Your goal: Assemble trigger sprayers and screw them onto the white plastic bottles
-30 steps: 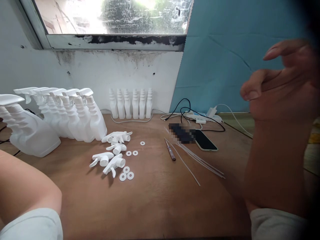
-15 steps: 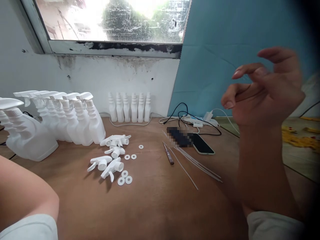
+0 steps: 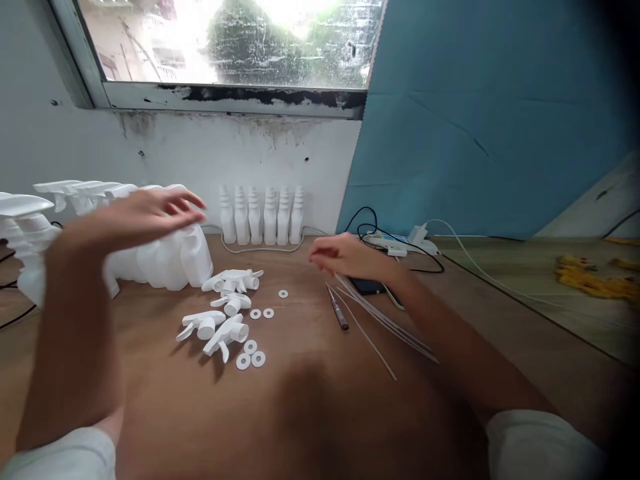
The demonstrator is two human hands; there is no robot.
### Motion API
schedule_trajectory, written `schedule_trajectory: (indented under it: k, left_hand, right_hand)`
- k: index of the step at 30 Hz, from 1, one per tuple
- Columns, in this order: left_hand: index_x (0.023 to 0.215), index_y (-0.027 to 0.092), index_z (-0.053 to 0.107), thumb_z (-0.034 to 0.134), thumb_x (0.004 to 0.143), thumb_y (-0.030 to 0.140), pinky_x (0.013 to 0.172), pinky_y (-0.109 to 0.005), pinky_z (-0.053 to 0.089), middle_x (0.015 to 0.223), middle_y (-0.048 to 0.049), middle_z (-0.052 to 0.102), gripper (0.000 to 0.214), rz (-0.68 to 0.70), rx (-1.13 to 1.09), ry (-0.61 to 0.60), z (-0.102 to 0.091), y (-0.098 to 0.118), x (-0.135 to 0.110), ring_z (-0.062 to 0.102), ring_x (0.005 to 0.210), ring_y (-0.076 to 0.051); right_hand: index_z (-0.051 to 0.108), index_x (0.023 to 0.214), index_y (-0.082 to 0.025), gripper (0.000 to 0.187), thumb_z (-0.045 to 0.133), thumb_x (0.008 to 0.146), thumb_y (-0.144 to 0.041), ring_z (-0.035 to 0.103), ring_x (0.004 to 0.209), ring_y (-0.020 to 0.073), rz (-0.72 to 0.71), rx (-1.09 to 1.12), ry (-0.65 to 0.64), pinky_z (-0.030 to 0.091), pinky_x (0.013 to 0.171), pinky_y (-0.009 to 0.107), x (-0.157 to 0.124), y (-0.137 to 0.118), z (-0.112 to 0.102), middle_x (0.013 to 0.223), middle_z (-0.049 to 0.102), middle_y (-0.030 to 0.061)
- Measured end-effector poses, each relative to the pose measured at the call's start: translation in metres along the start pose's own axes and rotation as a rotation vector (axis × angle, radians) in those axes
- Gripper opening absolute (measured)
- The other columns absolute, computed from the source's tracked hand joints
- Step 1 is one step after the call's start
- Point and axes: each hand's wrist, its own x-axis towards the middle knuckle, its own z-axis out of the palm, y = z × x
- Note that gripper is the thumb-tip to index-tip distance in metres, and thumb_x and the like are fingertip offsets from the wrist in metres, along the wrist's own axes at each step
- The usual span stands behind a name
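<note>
My left hand (image 3: 150, 212) is raised in front of the row of white spray bottles (image 3: 165, 257), fingers stretched out and holding nothing. My right hand (image 3: 345, 257) reaches low over the table above the thin white tubes (image 3: 387, 327) and the small screwdriver (image 3: 339, 311), fingers loosely curled, nothing visible in them. Loose white trigger heads (image 3: 223, 313) and flat white washers (image 3: 251, 355) lie between the two hands. A dark phone (image 3: 373, 288) lies partly under my right hand.
Several small white bottles (image 3: 263, 215) stand against the wall under the window. Cables and a white charger (image 3: 417, 237) lie at the back right by the blue panel (image 3: 475, 120). Yellow bits (image 3: 595, 280) lie on the floor at the right. The table is brown wood (image 3: 310, 400).
My right hand dropped from head height down to the table by the tubes. My left arm lifted from the lower left, its hand now stretched before the spray bottles.
</note>
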Motion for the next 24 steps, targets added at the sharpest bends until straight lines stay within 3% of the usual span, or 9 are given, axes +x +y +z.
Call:
schedule_trajectory:
  k: [1, 3, 6, 9, 14, 18, 24]
  left_hand:
    - [0.132, 0.027, 0.047, 0.041, 0.09, 0.057, 0.081, -0.024, 0.048, 0.117, 0.0005, 0.064, 0.052, 0.082, -0.044, -0.21, 0.018, 0.024, 0.015, 0.061, 0.099, -0.015]
    - [0.133, 0.027, 0.048, 0.05, 0.084, 0.053, 0.082, -0.027, 0.048, 0.124, -0.004, 0.062, 0.055, 0.081, 0.056, -0.506, 0.055, 0.056, 0.041, 0.062, 0.1, -0.02]
    - [0.134, 0.022, 0.048, 0.064, 0.072, 0.034, 0.088, -0.029, 0.047, 0.138, -0.0107, 0.051, 0.065, 0.089, 0.162, -0.593, 0.098, 0.067, 0.065, 0.055, 0.114, -0.027]
    - [0.133, 0.023, 0.049, 0.065, 0.068, 0.026, 0.087, -0.028, 0.046, 0.138, -0.0094, 0.051, 0.067, 0.111, 0.16, -0.598, 0.12, 0.058, 0.075, 0.054, 0.116, -0.027]
    - [0.11, 0.018, 0.065, 0.068, 0.061, 0.02, 0.076, -0.025, 0.047, 0.115, -0.0085, 0.066, 0.049, 0.136, 0.156, -0.62, 0.129, 0.051, 0.08, 0.061, 0.101, -0.026]
    - [0.098, 0.018, 0.067, 0.068, 0.06, 0.023, 0.066, -0.025, 0.044, 0.101, -0.0075, 0.068, 0.038, 0.143, 0.129, -0.581, 0.13, 0.049, 0.081, 0.062, 0.087, -0.024]
    - [0.092, 0.018, 0.062, 0.065, 0.07, 0.041, 0.06, -0.024, 0.039, 0.089, -0.0041, 0.064, 0.032, 0.213, 0.007, -0.498, 0.105, 0.043, 0.075, 0.059, 0.078, -0.02]
  right_hand:
    - [0.064, 0.092, -0.014, 0.019, 0.047, 0.091, -0.022, 0.059, 0.058, 0.0091, -0.038, -0.146, -0.087, 0.041, 0.054, 0.019, 0.007, 0.004, 0.014, 0.074, 0.065, 0.0027]
    - [0.066, 0.089, -0.014, 0.014, 0.054, 0.084, -0.015, 0.062, 0.074, 0.0138, -0.068, -0.217, -0.147, 0.04, 0.061, 0.021, 0.018, 0.011, 0.042, 0.088, 0.068, 0.0058]
    - [0.064, 0.11, -0.017, 0.028, 0.053, 0.085, -0.015, 0.062, 0.09, 0.0189, -0.089, -0.258, -0.198, 0.04, 0.066, 0.023, 0.025, 0.019, 0.074, 0.11, 0.064, 0.0089]
    - [0.058, 0.124, -0.02, 0.04, 0.05, 0.086, -0.012, 0.061, 0.093, 0.0201, -0.111, -0.281, -0.236, 0.041, 0.068, 0.025, 0.025, 0.025, 0.092, 0.117, 0.059, 0.0104]
    - [0.063, 0.113, -0.018, 0.031, 0.046, 0.088, -0.011, 0.059, 0.097, 0.0197, -0.149, -0.278, -0.25, 0.041, 0.075, 0.026, 0.026, 0.03, 0.1, 0.112, 0.059, 0.0111]
    - [0.065, 0.101, -0.014, 0.021, 0.049, 0.087, -0.01, 0.059, 0.088, 0.0181, -0.137, -0.239, -0.229, 0.04, 0.072, 0.025, 0.028, 0.036, 0.1, 0.103, 0.062, 0.0108]
    - [0.062, 0.079, -0.012, 0.005, 0.064, 0.076, -0.01, 0.053, 0.063, 0.0099, -0.076, -0.071, -0.17, 0.036, 0.057, 0.019, 0.03, 0.046, 0.092, 0.074, 0.062, 0.002]
